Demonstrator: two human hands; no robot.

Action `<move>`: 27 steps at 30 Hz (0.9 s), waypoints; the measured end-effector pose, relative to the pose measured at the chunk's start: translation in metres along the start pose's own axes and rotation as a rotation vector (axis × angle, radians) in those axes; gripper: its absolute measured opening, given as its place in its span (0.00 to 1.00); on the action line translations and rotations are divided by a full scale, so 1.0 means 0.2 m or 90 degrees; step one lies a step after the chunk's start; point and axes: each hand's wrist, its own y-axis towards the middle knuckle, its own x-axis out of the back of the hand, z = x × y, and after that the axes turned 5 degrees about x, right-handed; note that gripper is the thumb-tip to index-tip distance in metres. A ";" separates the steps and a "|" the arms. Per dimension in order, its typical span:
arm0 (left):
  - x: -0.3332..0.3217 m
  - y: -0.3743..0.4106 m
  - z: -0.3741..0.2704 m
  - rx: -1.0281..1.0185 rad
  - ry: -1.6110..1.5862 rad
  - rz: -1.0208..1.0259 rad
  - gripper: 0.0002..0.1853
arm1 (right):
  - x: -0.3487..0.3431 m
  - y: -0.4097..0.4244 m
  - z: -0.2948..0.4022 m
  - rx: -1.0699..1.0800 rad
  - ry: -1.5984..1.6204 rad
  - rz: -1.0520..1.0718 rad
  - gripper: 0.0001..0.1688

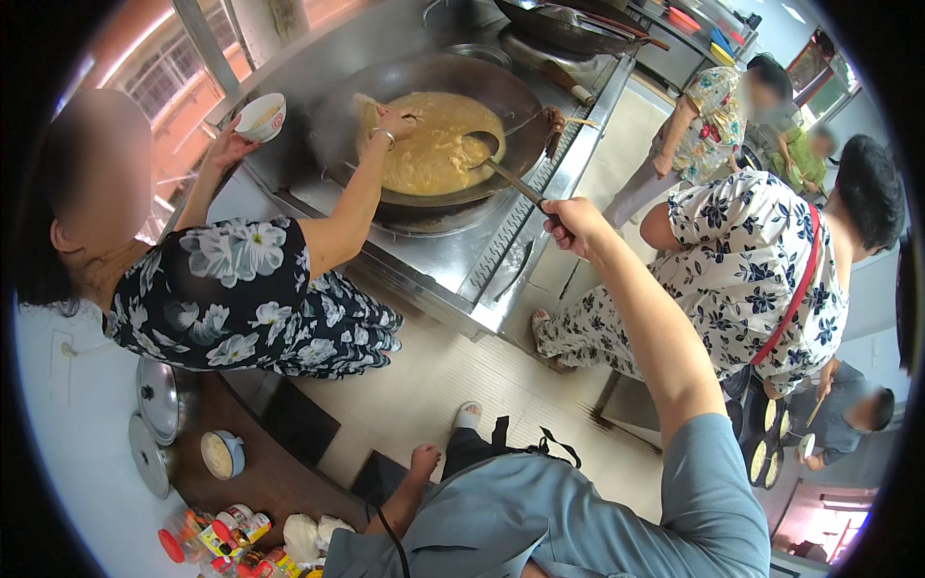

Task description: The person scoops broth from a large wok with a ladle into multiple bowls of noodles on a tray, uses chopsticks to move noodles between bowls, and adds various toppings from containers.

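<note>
My right hand point(572, 225) grips the long handle of a metal ladle point(519, 185). The ladle's bowl rests in a yellowish, cloudy soup point(426, 166) that fills the bottom of a large dark wok point(441, 72) on a steel stove. Low beside my body, my left hand point(426, 459) hangs with curled fingers, and nothing shows in it. Across the wok from my ladle, another person's hand point(397, 123) reaches over the soup with chopsticks point(370, 101). That person's other hand holds up a white bowl point(261, 118) with food in it.
Left of me, a brown counter point(274, 462) holds pot lids point(157, 401), a light-blue bowl point(224, 454) and several seasoning containers point(231, 535). A person in floral clothes point(751, 253) stands close by my right arm. Another wok point(571, 29) sits farther along the stove point(433, 267).
</note>
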 end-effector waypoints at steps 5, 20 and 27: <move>-0.07 0.03 -0.08 0.009 -0.003 -0.011 0.13 | 0.10 0.05 -0.03 -0.058 0.187 0.138 0.06; -0.11 0.30 -0.08 -0.078 0.182 0.024 0.11 | 0.40 -0.42 0.06 -0.043 0.193 0.161 0.08; -0.25 0.21 -0.23 -0.071 0.214 0.057 0.13 | 0.69 -0.75 -0.11 -0.031 0.224 0.180 0.07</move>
